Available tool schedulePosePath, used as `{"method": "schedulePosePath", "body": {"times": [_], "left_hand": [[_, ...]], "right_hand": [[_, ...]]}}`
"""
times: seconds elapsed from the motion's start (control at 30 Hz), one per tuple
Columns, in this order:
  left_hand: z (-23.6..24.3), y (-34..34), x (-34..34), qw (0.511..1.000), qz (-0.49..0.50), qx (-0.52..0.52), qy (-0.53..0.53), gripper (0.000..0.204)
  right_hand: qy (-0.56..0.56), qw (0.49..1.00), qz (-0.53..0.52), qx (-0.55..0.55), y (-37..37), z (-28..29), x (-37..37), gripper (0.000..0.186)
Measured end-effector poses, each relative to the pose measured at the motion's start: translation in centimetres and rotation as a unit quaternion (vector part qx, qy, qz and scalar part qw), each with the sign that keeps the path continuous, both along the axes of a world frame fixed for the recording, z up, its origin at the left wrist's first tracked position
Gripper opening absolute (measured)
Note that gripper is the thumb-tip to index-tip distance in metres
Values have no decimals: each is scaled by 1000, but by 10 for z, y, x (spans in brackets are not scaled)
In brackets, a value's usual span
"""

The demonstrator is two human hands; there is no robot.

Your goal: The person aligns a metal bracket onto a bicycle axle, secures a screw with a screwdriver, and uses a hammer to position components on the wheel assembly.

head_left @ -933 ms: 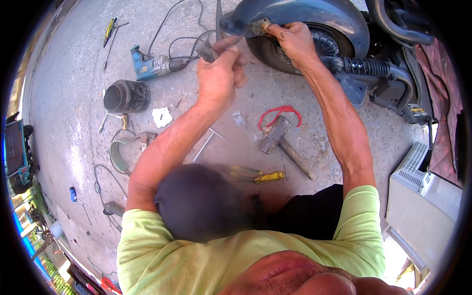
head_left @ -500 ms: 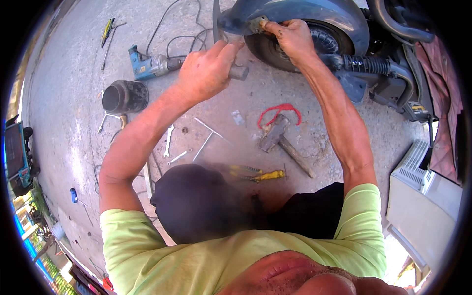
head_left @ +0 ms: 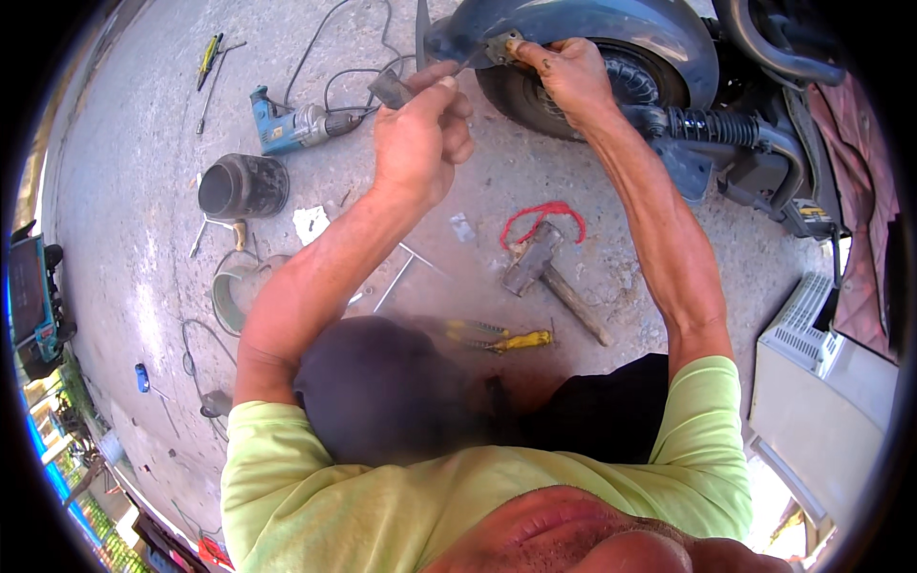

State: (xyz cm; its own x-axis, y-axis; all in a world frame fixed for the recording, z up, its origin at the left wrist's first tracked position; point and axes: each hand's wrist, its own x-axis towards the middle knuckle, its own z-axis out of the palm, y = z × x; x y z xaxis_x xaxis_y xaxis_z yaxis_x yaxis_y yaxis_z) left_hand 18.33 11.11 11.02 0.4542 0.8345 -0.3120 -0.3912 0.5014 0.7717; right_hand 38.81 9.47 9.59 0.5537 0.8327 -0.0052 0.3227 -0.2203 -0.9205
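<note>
My left hand [head_left: 418, 143] is closed around a tool with a dark grey, blocky end [head_left: 390, 89]. That end juts out at the hand's left, and the rest is mostly hidden by my fingers. Close by on the right, my right hand [head_left: 571, 78] pinches a small metal bracket [head_left: 499, 48] between thumb and fingers. The bracket sits at the lower left edge of a glossy dark fender [head_left: 611, 24], over a black tyre [head_left: 535, 110]. Whether it is fixed to the fender, I cannot tell.
A blue power drill [head_left: 287, 124] with its cord and a black can-shaped piece [head_left: 244, 186] lie left. A sledgehammer [head_left: 549, 267], red strap [head_left: 544, 208], yellow-handled pliers [head_left: 521, 341] and T-handle wrench [head_left: 396, 277] lie before me. A white appliance casing [head_left: 821, 382] stands right.
My left hand has turned over and shifted slightly right, swinging the tool's grey end from the hand's right to its upper left. My right hand stays on the bracket.
</note>
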Motion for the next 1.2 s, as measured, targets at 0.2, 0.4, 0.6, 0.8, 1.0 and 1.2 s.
{"method": "schedulePosePath", "body": {"times": [0.2, 0.4, 0.6, 0.8, 1.0, 1.2], "left_hand": [[-12, 14, -10, 965, -66, 195, 163, 37], [-14, 28, -25, 631, -99, 677, 366, 44], [-13, 38, -28, 608, -154, 678, 383, 42], [-16, 18, -13, 942, -57, 284, 171, 33], [-10, 8, -5, 997, -16, -51, -59, 32], [-19, 22, -12, 844, -35, 466, 262, 36]], "right_hand": [[36, 996, 57, 54, 7, -29, 15, 29], [-28, 998, -34, -44, 0, 6, -3, 42], [-17, 999, -31, -15, -1, 4, -2, 42], [-42, 997, -30, -55, -1, 8, -2, 46], [-56, 995, -38, -67, -3, 12, -4, 51], [-71, 994, -39, -80, -1, 11, -4, 50]]}}
